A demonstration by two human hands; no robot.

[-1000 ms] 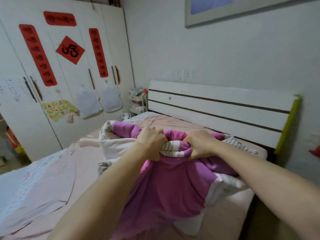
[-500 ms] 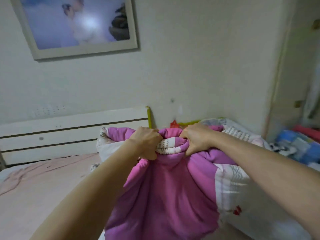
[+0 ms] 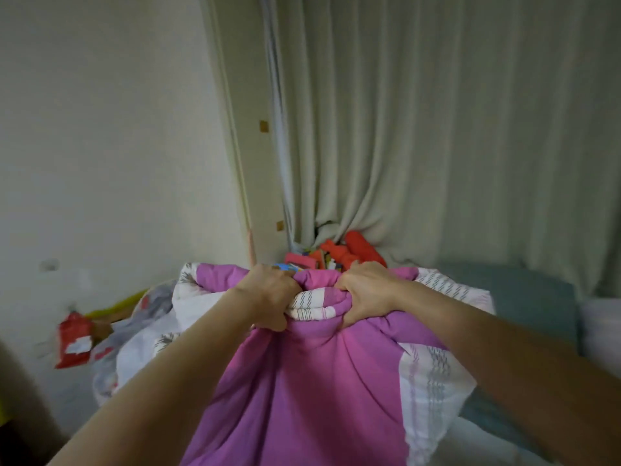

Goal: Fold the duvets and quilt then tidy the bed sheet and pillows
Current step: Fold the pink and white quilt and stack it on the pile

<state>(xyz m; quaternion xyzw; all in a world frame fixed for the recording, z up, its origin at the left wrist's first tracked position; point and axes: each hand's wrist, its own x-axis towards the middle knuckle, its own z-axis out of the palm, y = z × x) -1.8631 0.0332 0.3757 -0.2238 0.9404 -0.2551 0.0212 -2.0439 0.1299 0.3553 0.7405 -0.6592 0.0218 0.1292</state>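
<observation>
A bundled purple duvet (image 3: 302,381) with white striped panels hangs in front of me, bunched at its top. My left hand (image 3: 268,297) grips the gathered top edge on the left, fingers curled into the fabric. My right hand (image 3: 364,292) grips the same bunched edge a little to the right. Both arms are stretched forward, lifting the bundle at chest height. The bed, bed sheet and pillows are out of view.
A pale curtain (image 3: 437,129) fills the right half, a bare wall (image 3: 100,129) the left. Red and orange items (image 3: 349,255) are piled in the corner behind the duvet. A grey-white bundle (image 3: 141,331) and a red packet (image 3: 74,341) lie lower left; a blue-grey surface (image 3: 527,297) sits right.
I have turned to the right with the duvet still gripped in both hands; the bed and headboard have left the view and the curtain corner has come in.
</observation>
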